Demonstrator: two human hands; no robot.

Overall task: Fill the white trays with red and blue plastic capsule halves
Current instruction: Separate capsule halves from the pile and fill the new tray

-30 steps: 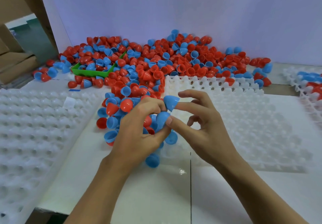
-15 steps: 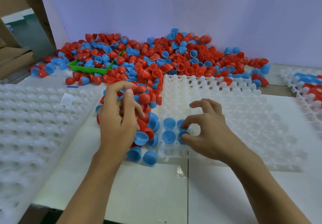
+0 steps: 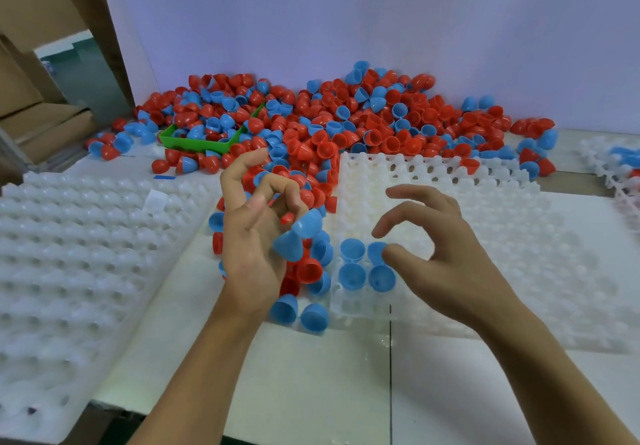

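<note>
So the white tray (image 3: 485, 209) in the middle sits flat on the tabletop (image 3: 311, 375), right in front of the person, and it's got four blue capsule halves (image 3: 367, 264) seated open side up in a two-by-two block at its near left corner. Every other pocket I can see in it is bare

The left hand (image 3: 256, 237) is palm up just left of that corner, fingers curled, holding two blue halves (image 3: 299, 235) against the palm and fingertips, rounded ends facing the camera. There's a bit of red peeking out between its fingers too, can't tell exactly what that piece is

The right hand (image 3: 436, 254) hovers over the tray with its fingers spread and loosely bent, holding nothing, thumb tip right by the upper right one of the four seated halves; whether it touches, I can't tell

Behind and under the left hand is the big loose pile of red and blue halves (image 3: 346, 126) running back to the wall, spilling up against the tray's far and left edges. A green bin (image 3: 194, 141) is half buried in it on the left. Two more blue halves (image 3: 299, 311) lie on the tabletop just off the tray's near left corner

Another white tray (image 3: 69, 254) lies off to the left, and a partly filled tray (image 3: 616, 164) pokes in at the right edge
</note>
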